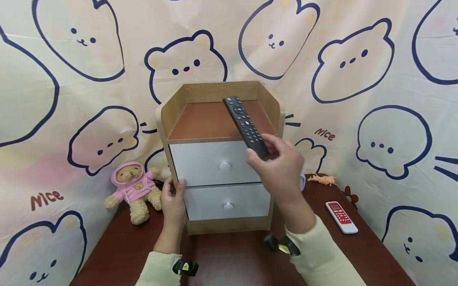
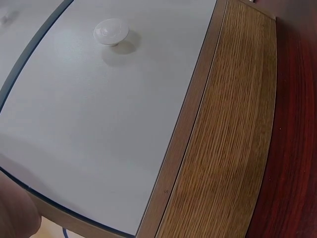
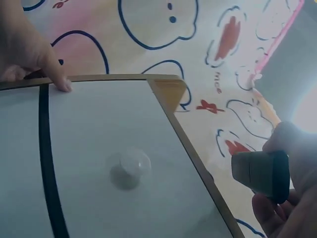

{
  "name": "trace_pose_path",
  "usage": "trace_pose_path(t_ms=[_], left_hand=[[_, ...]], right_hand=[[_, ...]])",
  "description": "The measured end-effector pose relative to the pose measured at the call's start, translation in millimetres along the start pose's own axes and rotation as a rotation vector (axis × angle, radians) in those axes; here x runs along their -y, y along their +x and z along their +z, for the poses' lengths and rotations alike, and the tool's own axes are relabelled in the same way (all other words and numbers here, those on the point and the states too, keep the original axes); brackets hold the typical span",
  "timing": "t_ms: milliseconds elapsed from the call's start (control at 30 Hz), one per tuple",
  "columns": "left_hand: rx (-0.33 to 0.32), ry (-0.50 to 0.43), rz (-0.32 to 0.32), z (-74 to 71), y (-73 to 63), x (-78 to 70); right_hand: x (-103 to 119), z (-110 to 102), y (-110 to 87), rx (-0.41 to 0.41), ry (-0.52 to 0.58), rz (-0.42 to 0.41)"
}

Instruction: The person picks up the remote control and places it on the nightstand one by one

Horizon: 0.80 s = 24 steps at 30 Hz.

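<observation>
A black remote control is pinched at its lower end by my right hand, its buttons facing up toward the head camera. It overlaps the top shelf and upper drawer of a small wooden cabinet in the head view. The right wrist view shows the end of the remote between thumb and fingers. My left hand grips the cabinet's left side, thumb on the front edge by the gap between the drawers. Both white drawers, the upper and the lower, are closed, each with a round white knob.
A teddy bear in a pink hoodie sits left of the cabinet on the dark red table. To the right lie a white-and-red remote and an orange stringy item. A cartoon-printed cloth hangs behind and along both sides.
</observation>
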<state>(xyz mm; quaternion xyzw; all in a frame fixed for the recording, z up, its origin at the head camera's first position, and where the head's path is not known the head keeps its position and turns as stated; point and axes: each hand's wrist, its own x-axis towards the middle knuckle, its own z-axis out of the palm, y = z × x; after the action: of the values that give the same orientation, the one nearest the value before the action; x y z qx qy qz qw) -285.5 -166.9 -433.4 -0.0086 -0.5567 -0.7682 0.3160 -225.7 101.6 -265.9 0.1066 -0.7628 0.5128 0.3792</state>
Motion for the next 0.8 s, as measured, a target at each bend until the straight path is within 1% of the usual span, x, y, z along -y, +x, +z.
trace_pose_path(t_ms=[67, 133, 167, 233, 300, 433, 533, 667, 800], left_hand=[[0.006, 0.019, -0.017, -0.5, 0.3, -0.6], [0.015, 0.038, -0.031, -1.2, 0.8, -1.0], [0.021, 0.046, -0.035, -1.6, 0.9, -1.4], [0.035, 0.063, -0.039, -2.2, 1.3, -2.7], [0.044, 0.081, -0.04, -2.9, 1.6, -3.2], [0.05, 0.132, -0.053, -5.7, 0.7, -1.8], [0.063, 0.141, -0.058, -7.2, -0.7, -0.4], [0.077, 0.128, -0.046, -6.9, -1.5, -1.4], [0.068, 0.128, -0.036, -7.2, -0.7, -2.8]], right_hand=[[8.7, 17.0, 8.9, 0.014, -0.04, -0.076], [18.1, 32.5, 18.2, 0.024, -0.122, -0.142], [23.0, 40.0, 23.5, 0.033, -0.17, -0.166], [32.7, 54.3, 35.0, 0.07, -0.255, -0.187], [41.3, 68.0, 47.5, 0.125, -0.333, -0.18], [51.7, 93.4, 69.7, 0.239, -0.448, -0.109], [55.3, 107.7, 81.0, 0.296, -0.514, -0.057], [59.4, 121.3, 87.6, 0.342, -0.568, -0.022], [64.8, 133.7, 88.1, 0.375, -0.599, -0.042]])
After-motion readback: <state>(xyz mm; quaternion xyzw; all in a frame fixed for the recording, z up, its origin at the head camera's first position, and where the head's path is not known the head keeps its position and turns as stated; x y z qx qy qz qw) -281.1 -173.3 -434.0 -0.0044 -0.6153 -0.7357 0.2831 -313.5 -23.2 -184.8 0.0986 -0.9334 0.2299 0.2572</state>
